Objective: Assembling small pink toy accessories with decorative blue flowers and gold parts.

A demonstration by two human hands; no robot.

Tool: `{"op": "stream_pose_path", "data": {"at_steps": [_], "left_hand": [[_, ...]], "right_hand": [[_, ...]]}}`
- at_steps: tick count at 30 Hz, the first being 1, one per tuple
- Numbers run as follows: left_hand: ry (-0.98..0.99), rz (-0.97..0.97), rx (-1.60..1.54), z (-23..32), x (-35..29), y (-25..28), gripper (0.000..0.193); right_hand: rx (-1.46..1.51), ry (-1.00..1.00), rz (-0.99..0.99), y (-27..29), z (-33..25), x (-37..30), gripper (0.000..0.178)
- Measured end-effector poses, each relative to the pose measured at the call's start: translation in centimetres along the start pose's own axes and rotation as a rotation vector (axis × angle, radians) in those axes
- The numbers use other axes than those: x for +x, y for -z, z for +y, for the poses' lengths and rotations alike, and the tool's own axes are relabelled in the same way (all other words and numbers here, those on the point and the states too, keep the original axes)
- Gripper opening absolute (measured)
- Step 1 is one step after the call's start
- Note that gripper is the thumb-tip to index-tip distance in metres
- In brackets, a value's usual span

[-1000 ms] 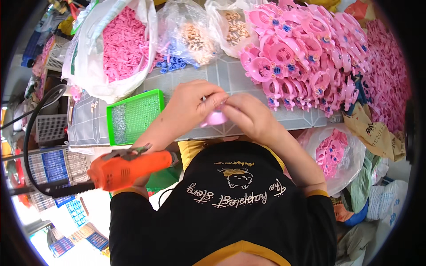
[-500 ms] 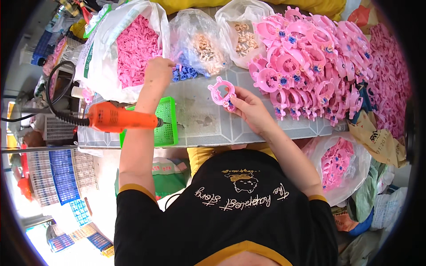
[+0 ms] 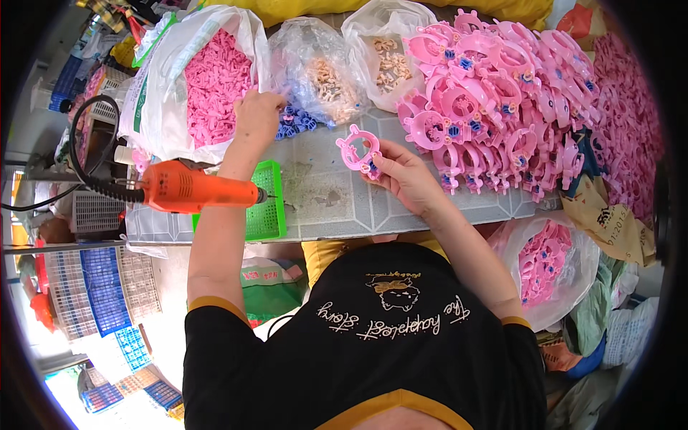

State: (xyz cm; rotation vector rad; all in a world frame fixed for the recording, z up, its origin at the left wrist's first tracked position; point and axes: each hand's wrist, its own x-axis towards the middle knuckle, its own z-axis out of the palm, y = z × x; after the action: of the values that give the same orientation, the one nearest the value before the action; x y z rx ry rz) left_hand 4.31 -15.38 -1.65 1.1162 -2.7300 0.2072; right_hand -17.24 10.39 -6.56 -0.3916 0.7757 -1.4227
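My right hand pinches a pink plastic ring-shaped piece with small knobs on its rim and a bit of blue low on it. The ring stands tilted above the grey tabletop. My left hand reaches to the far left, its fingers curled together between an open white bag of small pink parts and a loose heap of blue parts. The back of that hand hides whatever its fingertips hold, if anything. An orange power screwdriver hangs level across my left forearm.
A green basket sits partly under the screwdriver. Clear bags with beige parts stand at the back. Many pink rings are piled at the right, beside a mass of pink parts. Another bag hangs below the table edge.
My left hand has shifted slightly, staying by the pink and blue parts. The right hand keeps hold of the pink ring, nearly still.
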Motion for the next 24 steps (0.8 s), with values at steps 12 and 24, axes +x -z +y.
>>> {"op": "stream_pose_path", "data": {"at_steps": [12, 24], "left_hand": [[0.011, 0.004, -0.263, 0.7, -0.2, 0.8, 0.013], [0.160, -0.167, -1.295, 6.1, -2.0, 4.7, 0.022]], "right_hand": [[0.013, -0.007, -0.037, 0.3, 0.0, 0.0, 0.042], [-0.444, 0.244, -0.024, 0.5, 1.1, -0.5, 0.037]]}}
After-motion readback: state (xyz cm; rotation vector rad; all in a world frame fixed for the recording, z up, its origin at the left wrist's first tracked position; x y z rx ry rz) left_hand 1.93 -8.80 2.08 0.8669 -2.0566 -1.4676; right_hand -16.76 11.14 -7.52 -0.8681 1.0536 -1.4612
